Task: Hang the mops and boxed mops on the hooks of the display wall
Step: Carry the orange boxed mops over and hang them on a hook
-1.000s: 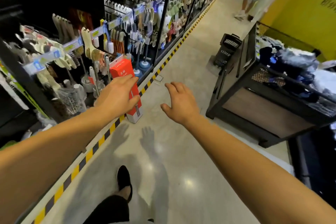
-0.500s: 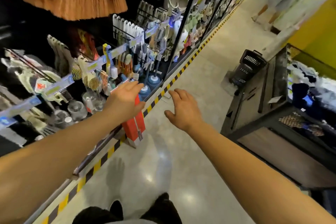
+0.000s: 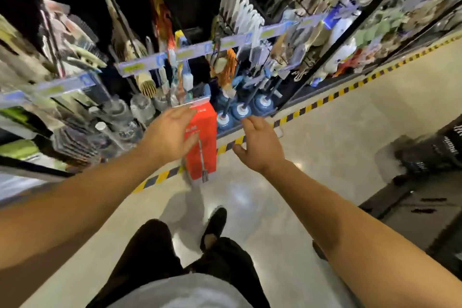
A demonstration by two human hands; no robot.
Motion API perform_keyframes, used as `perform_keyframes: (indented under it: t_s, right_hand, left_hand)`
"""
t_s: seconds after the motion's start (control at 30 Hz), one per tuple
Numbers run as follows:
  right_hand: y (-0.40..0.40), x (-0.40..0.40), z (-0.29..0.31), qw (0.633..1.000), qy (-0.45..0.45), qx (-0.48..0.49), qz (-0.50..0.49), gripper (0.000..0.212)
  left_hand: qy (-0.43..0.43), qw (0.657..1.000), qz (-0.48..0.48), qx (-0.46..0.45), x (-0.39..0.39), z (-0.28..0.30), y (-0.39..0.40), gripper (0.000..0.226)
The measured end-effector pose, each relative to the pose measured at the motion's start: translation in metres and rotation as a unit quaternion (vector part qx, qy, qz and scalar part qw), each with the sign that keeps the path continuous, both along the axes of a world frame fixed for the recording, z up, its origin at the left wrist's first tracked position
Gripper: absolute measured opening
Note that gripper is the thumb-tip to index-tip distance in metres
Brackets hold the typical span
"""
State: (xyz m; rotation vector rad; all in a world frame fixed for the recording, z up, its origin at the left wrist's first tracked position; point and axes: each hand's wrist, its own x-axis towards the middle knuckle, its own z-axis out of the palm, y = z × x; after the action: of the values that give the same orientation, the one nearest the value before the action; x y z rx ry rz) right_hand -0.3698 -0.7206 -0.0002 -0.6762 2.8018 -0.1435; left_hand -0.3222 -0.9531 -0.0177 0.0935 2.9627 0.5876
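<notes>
Head view: your left hand (image 3: 170, 132) grips red boxed mop (image 3: 202, 142), long axis upright, low before display wall (image 3: 225, 44). Hooks lie up-ahead. Your right hand (image 3: 260, 145) just beside box, fingers (image 3: 250, 125) spread, empty.

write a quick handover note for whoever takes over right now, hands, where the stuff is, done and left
Left hand: holds the red box by its upper part, fingers across its face, in front of the display wall.
Right hand: open, holds nothing, beside the box over the striped floor tape.
Box: upright in the air, white hang tab at its top near the lower hooks, not yet on a hook.
Done: box carried to the wall.
Left: pick a free hook, likely steady with the right hand, and slip the tab on. No other mops to hang are in view.
</notes>
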Motion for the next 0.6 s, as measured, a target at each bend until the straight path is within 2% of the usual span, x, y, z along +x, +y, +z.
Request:
perform_keyframes:
  t_s: [0.17,0.33,0.4,0.5,0.6]
  right_hand:
    - [-0.016,-0.048,-0.04,0.996,-0.062,-0.008,0.058,0.068]
    - [-0.039,-0.089,-0.1,0.99,-0.118,-0.027,0.069,0.067]
    - [-0.049,-0.108,-0.126,0.989,-0.13,-0.051,0.041,0.067]
    - [-0.061,-0.131,-0.169,0.988,-0.142,-0.059,0.026,0.068]
    - [-0.071,-0.145,-0.21,0.986,-0.152,-0.058,0.042,0.069]
  left_hand:
    - [-0.053,0.995,0.08,0.002,-0.011,-0.033,-0.01,0.065]
    - [-0.019,0.993,0.11,0.032,-0.026,-0.081,-0.019,0.047]
    - [-0.043,0.989,0.136,0.045,-0.035,-0.103,-0.022,0.052]
    - [-0.084,0.988,0.119,0.04,-0.053,-0.147,-0.029,0.067]
    - [-0.101,0.988,0.116,0.03,-0.069,-0.191,-0.03,0.067]
